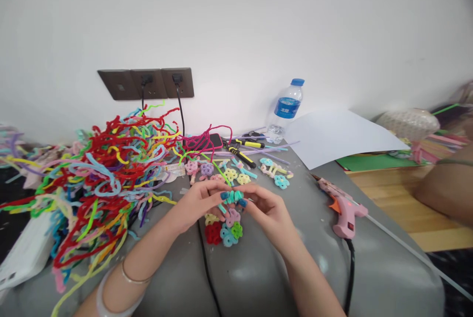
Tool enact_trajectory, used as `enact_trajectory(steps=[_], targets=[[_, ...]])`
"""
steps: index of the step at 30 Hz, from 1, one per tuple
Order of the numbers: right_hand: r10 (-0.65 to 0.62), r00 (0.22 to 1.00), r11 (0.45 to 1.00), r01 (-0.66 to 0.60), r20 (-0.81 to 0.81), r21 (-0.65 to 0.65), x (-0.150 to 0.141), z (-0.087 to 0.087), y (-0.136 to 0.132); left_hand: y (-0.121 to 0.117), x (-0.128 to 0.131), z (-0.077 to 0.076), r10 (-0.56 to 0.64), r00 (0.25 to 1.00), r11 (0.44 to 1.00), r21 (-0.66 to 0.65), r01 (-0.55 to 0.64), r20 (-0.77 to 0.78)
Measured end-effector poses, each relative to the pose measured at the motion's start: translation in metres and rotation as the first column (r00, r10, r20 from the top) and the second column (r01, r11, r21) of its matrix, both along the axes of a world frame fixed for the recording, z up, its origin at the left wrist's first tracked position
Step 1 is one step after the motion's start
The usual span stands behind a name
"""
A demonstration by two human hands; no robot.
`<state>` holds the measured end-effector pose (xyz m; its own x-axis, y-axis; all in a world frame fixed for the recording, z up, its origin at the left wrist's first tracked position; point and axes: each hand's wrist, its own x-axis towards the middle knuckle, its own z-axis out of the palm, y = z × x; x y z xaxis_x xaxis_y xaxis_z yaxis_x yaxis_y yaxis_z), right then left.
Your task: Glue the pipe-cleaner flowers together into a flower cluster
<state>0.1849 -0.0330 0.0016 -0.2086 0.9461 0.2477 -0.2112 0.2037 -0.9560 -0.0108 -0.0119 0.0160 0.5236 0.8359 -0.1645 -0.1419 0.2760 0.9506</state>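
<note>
Between my two hands is a teal pipe cleaner (pixel 233 196), bent into a bunch of small loops. My left hand (pixel 207 197) pinches its left side with thumb and fingers. On the other side, my right hand (pixel 263 202) grips it with thumb and fingertips. Just below my hands lie finished pipe-cleaner flowers, among them a red flower (pixel 213 233), a light blue flower (pixel 229 235) and a green flower (pixel 237 229). Beyond my fingers sit more flowers, including a yellow flower (pixel 231 174) and a purple flower (pixel 206 169).
A big tangle of coloured pipe cleaners (pixel 107 174) fills the left. To the right rests a pink glue gun (pixel 345 211) with its cord. Yellow-handled pliers (pixel 242 156), a leaning water bottle (pixel 286 110) and white paper (pixel 340 134) are behind. A black cable (pixel 207 267) runs along the grey surface.
</note>
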Motion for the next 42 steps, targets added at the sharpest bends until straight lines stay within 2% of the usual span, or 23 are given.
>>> enact_trajectory(steps=[3, 6, 9, 12, 19, 27, 31, 35, 39, 42], targets=[[-0.039, 0.997, 0.998, 0.037, 0.062, 0.043, 0.0, -0.001, 0.001, 0.001, 0.003, 0.001, 0.086, 0.996, 0.996, 0.03, -0.086, -0.023], [-0.012, 0.993, 1.0, 0.015, 0.117, -0.025, 0.003, 0.0, 0.002, 0.001, 0.003, 0.003, 0.127, 0.991, 0.988, 0.095, -0.122, -0.049], [0.012, 0.992, 0.994, 0.001, 0.128, -0.105, 0.004, 0.002, 0.002, 0.001, 0.003, 0.003, 0.096, 0.992, 0.987, 0.133, -0.085, -0.077], [-0.012, 0.99, 0.994, 0.027, 0.14, -0.107, 0.003, 0.003, 0.001, 0.001, 0.004, -0.001, 0.052, 0.989, 0.988, 0.15, -0.031, -0.138], [-0.024, 0.976, 0.997, 0.04, 0.215, -0.069, 0.0, 0.004, 0.0, -0.001, 0.003, -0.005, 0.17, 0.946, 0.931, 0.361, -0.062, -0.275], [-0.008, 0.974, 0.997, 0.027, 0.226, -0.079, 0.0, 0.007, 0.0, -0.006, 0.006, -0.005, 0.187, 0.935, 0.882, 0.471, -0.024, -0.302], [0.018, 0.988, 0.993, -0.001, 0.15, -0.116, 0.0, 0.009, 0.0, -0.006, 0.005, -0.005, 0.214, 0.926, 0.857, 0.515, -0.025, -0.312], [0.074, 0.997, 0.97, -0.075, -0.012, -0.232, 0.0, 0.012, -0.003, -0.006, 0.003, -0.004, 0.181, 0.946, 0.874, 0.484, -0.029, -0.27], [0.031, 0.989, 0.941, -0.077, -0.143, -0.33, -0.002, 0.017, -0.006, -0.006, 0.002, -0.002, 0.175, 0.964, 0.877, 0.476, -0.061, -0.199], [-0.006, 0.978, 0.933, -0.069, -0.207, -0.352, -0.006, 0.018, -0.008, -0.005, 0.003, -0.001, 0.182, 0.974, 0.866, 0.492, -0.093, -0.135]])
